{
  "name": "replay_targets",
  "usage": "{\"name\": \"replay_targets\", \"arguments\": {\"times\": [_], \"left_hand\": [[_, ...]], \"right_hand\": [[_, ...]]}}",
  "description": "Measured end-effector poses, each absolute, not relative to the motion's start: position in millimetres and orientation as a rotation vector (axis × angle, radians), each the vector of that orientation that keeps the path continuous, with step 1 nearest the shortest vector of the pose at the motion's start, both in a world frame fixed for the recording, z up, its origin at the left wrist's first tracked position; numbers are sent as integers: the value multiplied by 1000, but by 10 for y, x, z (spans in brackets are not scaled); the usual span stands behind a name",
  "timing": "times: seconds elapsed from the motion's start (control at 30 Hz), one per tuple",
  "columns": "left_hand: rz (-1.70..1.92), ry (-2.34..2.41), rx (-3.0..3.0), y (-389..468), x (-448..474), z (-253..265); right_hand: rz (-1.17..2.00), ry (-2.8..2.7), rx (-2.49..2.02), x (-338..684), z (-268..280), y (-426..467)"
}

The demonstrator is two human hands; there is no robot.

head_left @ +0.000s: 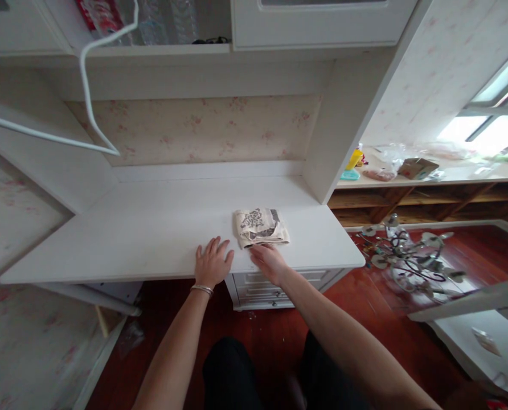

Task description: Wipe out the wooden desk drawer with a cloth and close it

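Cream cloth, folded into a small rectangle w/ dark print (261, 226), lies on a white desk (151, 228) toward its right end, near the front edge; the person's right hand (269, 262) rests at the cloth's near edge, fingers flat and extended, touching the fabric but not gripping it; the left hand (212, 263) lies palm-down on the bare desktop just left of the cloth, fingers spread, holding nothing; a thin silver bracelet (201, 289) circles the left wrist; both forearms reach up from the bottom of the head view over dark-clad knees; a white hanger (87, 102) hangs at upper left in front of the desk's back panel, which is faced w/ pale floral paper (203, 130); a shelf (151, 50) above holds clear plastic items and a red-printed pack, too blurred to tell apart; below the desk on the right sits a white drawer unit (262, 287); further right, a window ledge (450, 171) carries a cardboard box (417, 167), a yellow item and plastic wrap; a chandelier-like fitting w/ tangled wires (408, 259) lies on the red wood floor (471, 250), well apart from the hands.
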State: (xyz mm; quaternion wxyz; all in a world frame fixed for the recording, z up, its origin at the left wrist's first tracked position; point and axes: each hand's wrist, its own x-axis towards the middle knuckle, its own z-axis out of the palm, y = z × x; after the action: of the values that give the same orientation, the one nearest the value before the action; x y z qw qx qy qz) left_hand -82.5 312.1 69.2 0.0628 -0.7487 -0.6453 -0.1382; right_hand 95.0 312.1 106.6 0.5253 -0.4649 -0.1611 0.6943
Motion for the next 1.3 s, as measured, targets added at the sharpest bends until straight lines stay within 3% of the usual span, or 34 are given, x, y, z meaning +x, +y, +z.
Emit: {"name": "replay_targets", "arguments": {"times": [0.17,0.37,0.47,0.77,0.93,1.13,1.3], "left_hand": [[-411,-1952,-2251,3120,-815,689],[-386,-1946,-2270,3151,-829,667],[-372,-1955,-2271,3165,-833,657],[-379,-1971,-2280,3171,-828,663],[-404,-1951,-2276,3170,-833,648],[-378,-1956,-2295,3174,-854,628],[-357,-1945,-2296,3188,-863,595]], "right_hand": [[1705,-691,-1268,1296,994,2900],[587,-1667,-1495,1695,1140,3088],[283,-2144,-1665,1723,1087,3187],[356,-2426,-1795,1382,847,3647],[459,-2450,-1612,1376,906,3793],[247,-2251,-1417,1860,797,3412],[38,-2147,-1667,2746,628,2918]]}}
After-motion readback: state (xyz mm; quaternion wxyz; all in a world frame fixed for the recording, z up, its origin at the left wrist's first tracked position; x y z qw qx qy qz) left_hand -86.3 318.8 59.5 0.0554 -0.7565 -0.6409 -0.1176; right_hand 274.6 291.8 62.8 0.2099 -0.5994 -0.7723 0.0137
